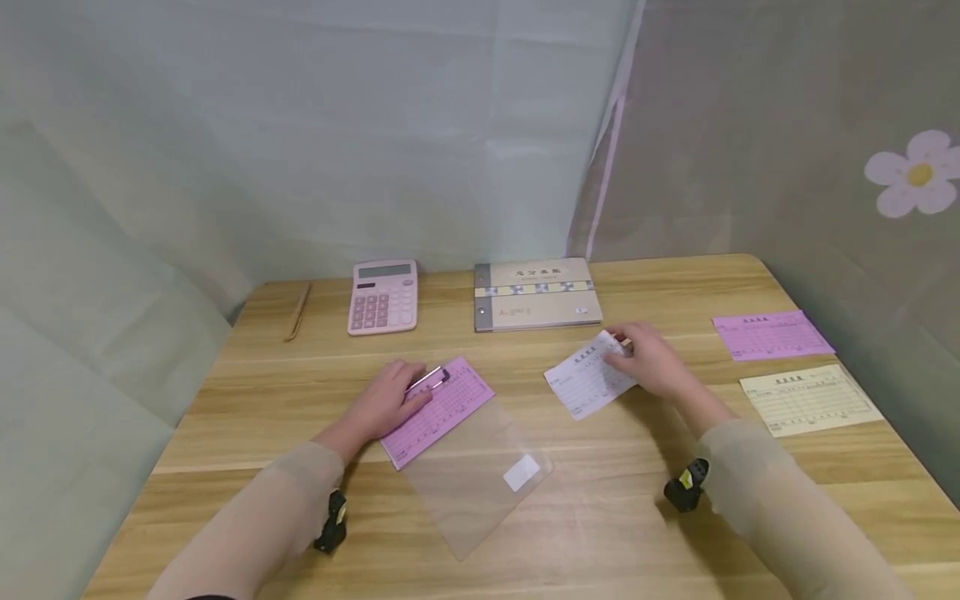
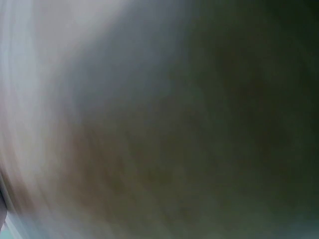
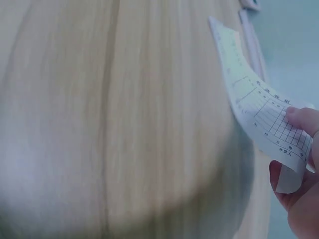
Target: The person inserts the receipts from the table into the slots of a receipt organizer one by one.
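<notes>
My right hand (image 1: 651, 360) pinches the right end of a white receipt slip (image 1: 588, 379) above the table. In the right wrist view the thumb lies on the slip's printed face (image 3: 271, 117), and the paper bends in a curve. My left hand (image 1: 388, 398) rests on a pink receipt slip (image 1: 442, 417), beside the metal clip (image 1: 429, 380) of a clear clipboard (image 1: 468, 500). The pink slip lies at the clip end of the board, which carries a small white label (image 1: 521, 472). The left wrist view is dark and blurred, so the hand cannot be made out there.
On the right of the wooden table (image 1: 360, 542) lie another pink slip (image 1: 772, 336) and a yellow slip (image 1: 810, 400). Along the back are a pen-like wooden stick (image 1: 297, 312), a pink calculator (image 1: 383, 297) and an account book (image 1: 537, 294). Curtains (image 1: 375, 125) hang behind.
</notes>
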`<act>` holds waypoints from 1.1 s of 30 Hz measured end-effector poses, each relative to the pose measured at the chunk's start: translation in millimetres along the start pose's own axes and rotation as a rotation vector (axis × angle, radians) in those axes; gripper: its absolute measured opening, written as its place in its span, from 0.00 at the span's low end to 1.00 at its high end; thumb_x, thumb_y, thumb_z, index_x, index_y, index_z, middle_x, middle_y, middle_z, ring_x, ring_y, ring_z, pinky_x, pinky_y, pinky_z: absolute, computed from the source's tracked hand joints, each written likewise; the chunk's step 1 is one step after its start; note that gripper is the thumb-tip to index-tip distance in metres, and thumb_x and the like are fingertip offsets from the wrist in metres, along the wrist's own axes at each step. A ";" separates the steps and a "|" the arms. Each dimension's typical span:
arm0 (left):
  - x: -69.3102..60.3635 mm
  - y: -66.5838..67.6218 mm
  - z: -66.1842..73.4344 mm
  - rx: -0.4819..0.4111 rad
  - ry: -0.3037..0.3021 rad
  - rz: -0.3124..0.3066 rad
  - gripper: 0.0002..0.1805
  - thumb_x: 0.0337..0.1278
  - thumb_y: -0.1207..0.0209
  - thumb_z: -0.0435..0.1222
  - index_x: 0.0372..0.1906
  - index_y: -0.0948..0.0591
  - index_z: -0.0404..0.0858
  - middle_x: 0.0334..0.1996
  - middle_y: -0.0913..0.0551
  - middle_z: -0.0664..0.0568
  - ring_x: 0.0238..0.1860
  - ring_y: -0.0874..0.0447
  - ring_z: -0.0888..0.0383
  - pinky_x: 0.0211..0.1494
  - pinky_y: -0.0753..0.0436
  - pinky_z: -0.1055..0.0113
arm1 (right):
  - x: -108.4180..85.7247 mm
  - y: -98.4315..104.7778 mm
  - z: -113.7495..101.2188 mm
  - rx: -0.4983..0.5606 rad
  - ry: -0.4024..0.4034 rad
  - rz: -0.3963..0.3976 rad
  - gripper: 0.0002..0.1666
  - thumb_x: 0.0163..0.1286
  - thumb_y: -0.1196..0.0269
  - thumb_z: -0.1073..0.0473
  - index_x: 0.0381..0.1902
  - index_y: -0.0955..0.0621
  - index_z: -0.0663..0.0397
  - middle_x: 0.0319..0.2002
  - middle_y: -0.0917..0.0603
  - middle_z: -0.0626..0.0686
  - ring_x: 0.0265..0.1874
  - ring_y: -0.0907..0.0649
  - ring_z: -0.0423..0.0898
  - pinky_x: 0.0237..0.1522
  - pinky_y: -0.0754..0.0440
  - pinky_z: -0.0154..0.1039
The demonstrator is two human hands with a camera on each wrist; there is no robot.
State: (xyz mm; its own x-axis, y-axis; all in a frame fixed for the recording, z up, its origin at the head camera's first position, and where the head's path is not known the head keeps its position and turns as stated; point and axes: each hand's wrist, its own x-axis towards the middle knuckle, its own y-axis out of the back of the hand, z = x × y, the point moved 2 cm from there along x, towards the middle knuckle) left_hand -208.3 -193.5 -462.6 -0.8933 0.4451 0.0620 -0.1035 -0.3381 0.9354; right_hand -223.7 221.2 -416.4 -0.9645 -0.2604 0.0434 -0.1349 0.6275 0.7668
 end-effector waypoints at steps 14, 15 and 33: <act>-0.5 2.5 1.1 0.006 -0.002 0.004 0.31 0.63 0.47 0.50 0.62 0.31 0.32 0.48 0.26 0.44 0.47 0.28 0.52 0.53 0.27 0.54 | -6.9 10.8 -67.5 0.143 0.148 -0.042 0.25 0.64 0.37 0.60 0.58 0.26 0.60 0.46 0.21 0.57 0.40 0.21 0.50 0.36 0.20 0.42; -0.3 2.1 1.0 0.008 -0.004 0.003 0.31 0.63 0.47 0.50 0.62 0.31 0.33 0.48 0.26 0.44 0.47 0.28 0.52 0.53 0.27 0.54 | -7.4 10.7 -73.7 0.164 0.158 -0.053 0.25 0.64 0.37 0.60 0.58 0.26 0.60 0.45 0.21 0.57 0.40 0.20 0.50 0.35 0.19 0.42; 0.2 -0.1 0.3 0.003 -0.007 0.007 0.31 0.63 0.48 0.51 0.62 0.31 0.32 0.50 0.26 0.43 0.50 0.28 0.50 0.56 0.28 0.53 | -6.0 -39.0 -146.4 0.519 0.259 -0.339 0.28 0.64 0.38 0.60 0.62 0.30 0.56 0.47 0.22 0.54 0.43 0.19 0.48 0.40 0.18 0.42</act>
State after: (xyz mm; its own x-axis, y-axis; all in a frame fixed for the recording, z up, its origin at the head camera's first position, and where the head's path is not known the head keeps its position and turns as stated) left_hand -208.3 -193.2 -462.5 -0.8909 0.4486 0.0714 -0.0958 -0.3391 0.9358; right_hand -179.5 90.8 -352.8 -0.7728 -0.6321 0.0567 -0.5745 0.7347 0.3609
